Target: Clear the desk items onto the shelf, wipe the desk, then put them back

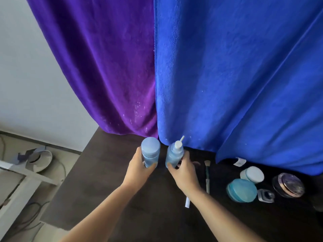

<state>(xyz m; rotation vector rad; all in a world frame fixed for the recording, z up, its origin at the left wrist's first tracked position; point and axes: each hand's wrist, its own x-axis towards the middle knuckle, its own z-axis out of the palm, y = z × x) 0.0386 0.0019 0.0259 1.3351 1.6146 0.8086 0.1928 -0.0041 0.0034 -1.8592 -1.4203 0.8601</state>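
On the dark desk [104, 180], my left hand [139, 169] grips a light blue bottle with a flat blue cap [150, 151]. Close beside it, my right hand [183, 172] grips a light blue pump bottle with a white nozzle [174, 154]. Both bottles stand upright near the desk's back edge, in front of the hanging cloths. To the right lie a makeup brush [207, 175], a teal round jar [242, 190], a white-lidded jar [253, 174], a small grey square pot [266, 195] and a dark round compact [288, 185].
A purple cloth [104, 67] and a blue cloth [236, 75] hang behind the desk. A white stick [187, 202] lies under my right forearm. Left of the desk, a white frame [22, 179], a round grey object [41, 161] and cables sit on the floor.
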